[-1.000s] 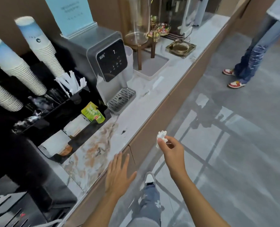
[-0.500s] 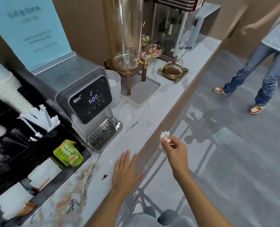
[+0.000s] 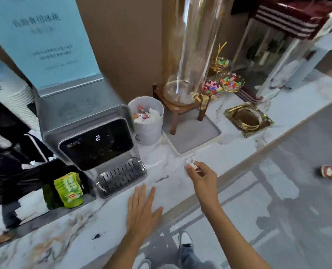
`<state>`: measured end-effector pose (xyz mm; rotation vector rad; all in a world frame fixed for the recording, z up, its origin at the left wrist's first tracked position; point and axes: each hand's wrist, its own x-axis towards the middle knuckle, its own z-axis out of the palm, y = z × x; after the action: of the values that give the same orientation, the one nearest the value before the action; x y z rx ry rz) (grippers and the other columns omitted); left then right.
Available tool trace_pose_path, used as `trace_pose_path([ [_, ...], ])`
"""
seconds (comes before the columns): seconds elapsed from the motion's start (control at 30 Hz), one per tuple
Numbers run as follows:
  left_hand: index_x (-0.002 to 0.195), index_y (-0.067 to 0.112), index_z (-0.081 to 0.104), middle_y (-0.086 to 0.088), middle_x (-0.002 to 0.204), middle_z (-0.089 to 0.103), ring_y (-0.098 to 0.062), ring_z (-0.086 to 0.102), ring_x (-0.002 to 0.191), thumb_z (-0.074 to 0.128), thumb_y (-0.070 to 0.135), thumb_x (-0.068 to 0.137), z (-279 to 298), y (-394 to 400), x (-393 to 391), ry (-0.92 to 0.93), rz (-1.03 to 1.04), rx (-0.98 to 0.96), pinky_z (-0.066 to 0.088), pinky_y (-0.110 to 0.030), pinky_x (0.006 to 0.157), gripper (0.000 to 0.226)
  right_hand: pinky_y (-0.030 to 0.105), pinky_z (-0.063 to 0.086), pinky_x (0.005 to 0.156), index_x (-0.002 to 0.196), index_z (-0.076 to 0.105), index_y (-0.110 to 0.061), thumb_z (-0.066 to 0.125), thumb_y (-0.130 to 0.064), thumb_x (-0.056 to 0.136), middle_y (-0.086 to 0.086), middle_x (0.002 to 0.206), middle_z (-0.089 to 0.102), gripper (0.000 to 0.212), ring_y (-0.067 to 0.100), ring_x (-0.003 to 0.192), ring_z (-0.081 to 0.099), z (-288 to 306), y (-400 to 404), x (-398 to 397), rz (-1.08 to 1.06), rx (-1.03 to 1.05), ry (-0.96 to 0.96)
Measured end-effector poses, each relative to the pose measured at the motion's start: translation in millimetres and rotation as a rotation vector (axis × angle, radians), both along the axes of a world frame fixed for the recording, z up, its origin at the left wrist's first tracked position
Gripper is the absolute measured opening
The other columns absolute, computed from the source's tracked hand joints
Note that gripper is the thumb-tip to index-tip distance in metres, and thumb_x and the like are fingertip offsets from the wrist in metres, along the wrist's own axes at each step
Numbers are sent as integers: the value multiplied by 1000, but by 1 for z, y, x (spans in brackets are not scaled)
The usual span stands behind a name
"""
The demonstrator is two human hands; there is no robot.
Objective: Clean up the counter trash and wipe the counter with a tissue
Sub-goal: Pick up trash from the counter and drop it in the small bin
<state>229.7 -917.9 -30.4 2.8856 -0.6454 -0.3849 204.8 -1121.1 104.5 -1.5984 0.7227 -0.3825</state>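
Observation:
My right hand [image 3: 202,175] pinches a small crumpled white tissue [image 3: 191,165] at its fingertips, held just above the marble counter [image 3: 107,228] in front of the grey tray. My left hand [image 3: 141,208] lies flat on the counter near its front edge, fingers spread, holding nothing. A small white bin [image 3: 148,121] full of wrappers and paper stands behind, between the water dispenser and the tray. Dark specks [image 3: 96,236] and a smear [image 3: 162,179] mark the counter.
A grey water dispenser [image 3: 95,136] stands at the left, with green tea packets [image 3: 69,190] beside it. A glass dispenser on a wooden stand [image 3: 182,101] sits on a grey tray [image 3: 196,133]. Candy bowls [image 3: 232,82] and a gold ashtray [image 3: 248,118] are further right.
The view moved along the counter to the right and closer. My right hand carried the tissue from off the counter's edge to above the counter. The white bin came into view.

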Motion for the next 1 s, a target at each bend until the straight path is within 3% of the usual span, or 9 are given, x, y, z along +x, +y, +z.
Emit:
trace_pose_path([
  [0.07,152,35,-12,-5,165,-18,-26,-23,149,22,72,89,4,-10,1,-2,75,6,-27,-35,112,80,11,45,54,76,68,-27,70,-30,87,-13,62,64,11,0,57,55,2,-17,22,61,-27,-18],
  [0.33,156,32,0,-7,166,-6,-31,-8,152,17,75,86,11,-32,2,6,247,78,-20,-39,114,84,16,45,61,86,70,-13,67,-26,89,-3,72,66,14,6,64,57,12,-39,102,274,-37,-54],
  [0.47,149,26,42,-14,155,41,-37,31,145,27,74,87,19,-32,1,128,282,84,-5,-37,114,79,12,47,62,93,71,-12,69,-25,87,-4,76,69,14,-1,65,60,25,-33,150,297,-77,-83],
  [0.53,145,25,49,-14,151,48,-33,28,141,28,74,87,15,-31,1,120,286,76,-1,-38,114,78,20,52,66,96,70,-12,69,-25,86,-1,82,72,16,5,73,66,31,-30,170,323,-95,-103],
  [0.6,145,26,48,-13,154,43,-30,19,144,38,74,83,10,-28,1,93,293,76,0,-38,115,79,31,54,71,96,69,-13,68,-27,86,4,86,72,17,16,81,68,35,-28,188,336,-120,-114],
  [0.73,151,29,36,-9,158,27,-21,-16,152,44,74,82,4,-28,0,76,305,66,-2,-39,116,83,38,53,78,89,68,-17,70,-30,83,7,89,71,14,22,84,66,41,-23,219,341,-248,-109],
  [0.77,151,29,36,-9,159,26,-23,-13,152,43,74,83,4,-28,-1,81,302,56,-2,-40,116,83,39,53,80,90,70,-15,71,-29,83,9,92,70,16,23,86,65,42,-21,227,347,-287,-99],
  [0.87,150,28,40,-11,159,33,-31,24,148,42,74,84,7,-28,0,114,294,42,1,-41,116,80,39,49,87,92,72,-8,73,-27,83,17,101,65,21,28,94,62,39,-17,243,369,-385,-69],
  [1.0,147,27,46,-11,155,42,-35,36,143,46,73,83,9,-29,0,97,304,20,12,-43,116,79,38,46,93,98,74,-6,71,-32,86,19,108,65,29,29,103,58,31,-12,255,422,-447,3],
])
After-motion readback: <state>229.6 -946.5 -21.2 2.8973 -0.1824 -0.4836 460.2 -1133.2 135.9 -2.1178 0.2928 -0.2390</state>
